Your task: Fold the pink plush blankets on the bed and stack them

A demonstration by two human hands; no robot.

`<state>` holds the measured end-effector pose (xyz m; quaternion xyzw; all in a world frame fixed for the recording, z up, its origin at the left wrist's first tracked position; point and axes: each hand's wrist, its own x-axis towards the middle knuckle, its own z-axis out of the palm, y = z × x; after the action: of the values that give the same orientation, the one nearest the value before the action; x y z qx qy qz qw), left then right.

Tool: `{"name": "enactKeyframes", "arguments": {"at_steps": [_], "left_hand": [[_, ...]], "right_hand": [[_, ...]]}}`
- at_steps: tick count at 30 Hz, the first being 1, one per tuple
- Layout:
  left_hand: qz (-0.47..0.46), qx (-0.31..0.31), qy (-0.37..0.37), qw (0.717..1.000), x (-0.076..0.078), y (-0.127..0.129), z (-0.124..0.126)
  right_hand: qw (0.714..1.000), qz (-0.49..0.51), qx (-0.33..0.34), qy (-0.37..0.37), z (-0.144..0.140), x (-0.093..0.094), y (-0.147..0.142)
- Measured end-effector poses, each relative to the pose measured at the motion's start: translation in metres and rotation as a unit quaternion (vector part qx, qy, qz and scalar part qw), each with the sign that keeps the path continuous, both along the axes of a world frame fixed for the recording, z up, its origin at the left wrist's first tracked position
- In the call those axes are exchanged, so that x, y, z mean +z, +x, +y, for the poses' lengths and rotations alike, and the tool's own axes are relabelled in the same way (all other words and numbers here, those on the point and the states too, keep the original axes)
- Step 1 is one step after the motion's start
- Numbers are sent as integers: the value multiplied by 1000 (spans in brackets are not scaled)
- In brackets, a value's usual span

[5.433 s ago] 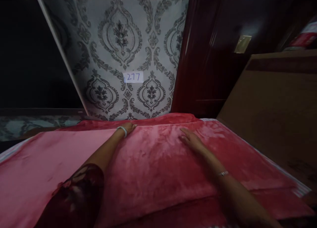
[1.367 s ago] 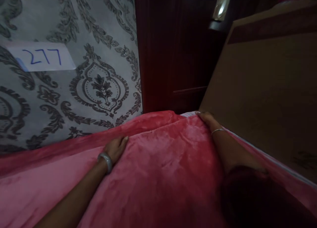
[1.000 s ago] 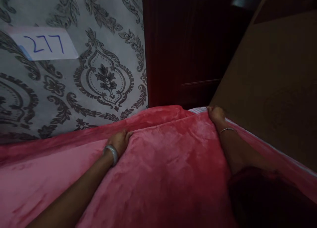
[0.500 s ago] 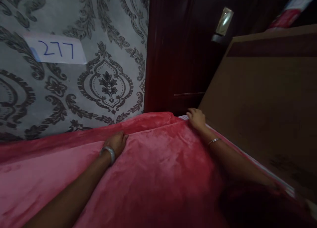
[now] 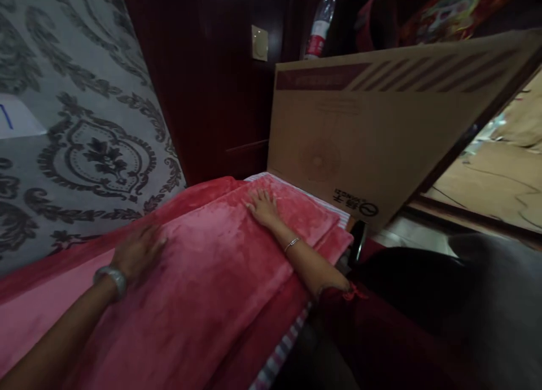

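Observation:
A pink-red plush blanket [image 5: 212, 260] lies folded in layers in front of me, its top edge running beside the wall. My right hand [image 5: 263, 208] rests palm down on it near the far corner, fingers spread. Over the left part of the blanket is my left hand [image 5: 138, 254], a bit blurred, with its fingers stretched out and the thumb apart. Neither hand holds anything. Striped cloth [image 5: 282, 350] shows from under the blanket along the near right edge.
A large cardboard box [image 5: 359, 130] stands upright past the blanket's right end. Behind it is a plastic bottle [image 5: 320, 29]. Patterned wallpaper [image 5: 105, 147] and a dark red door [image 5: 203, 85] border the far side. A dark rounded seat-like shape [image 5: 423, 266] is at right.
My view has swung right. My left hand has loosened from the blanket's fold and its fingers have opened. My right hand has moved from the far edge onto the blanket's top, lying flat.

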<state>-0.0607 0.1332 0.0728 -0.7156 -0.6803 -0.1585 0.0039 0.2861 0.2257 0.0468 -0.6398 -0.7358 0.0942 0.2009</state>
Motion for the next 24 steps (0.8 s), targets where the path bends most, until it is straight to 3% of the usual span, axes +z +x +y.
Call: {"name": "enactKeyframes", "arguments": {"at_steps": [2,5,9,12,17,24], "left_hand": [[22,-25,-41,999,-10,-2,-44],[36,-34,-69,996,-43,-12,-119],[0,-67,-1,998,-82,-19,-207],[2,-90,23,996,-89,-11,-251],[67,-144,90,983,-76,16,-277],[147,-195,201,949,-67,65,-251]], "right_hand": [[999,22,-23,0,-25,-1,13],[995,26,-93,9,-55,-8,49],[983,15,-178,31,-86,-24,106],[983,8,-178,40,-105,-38,139],[977,6,-212,35,-118,-53,164],[948,40,-314,23,-110,-55,168]]}}
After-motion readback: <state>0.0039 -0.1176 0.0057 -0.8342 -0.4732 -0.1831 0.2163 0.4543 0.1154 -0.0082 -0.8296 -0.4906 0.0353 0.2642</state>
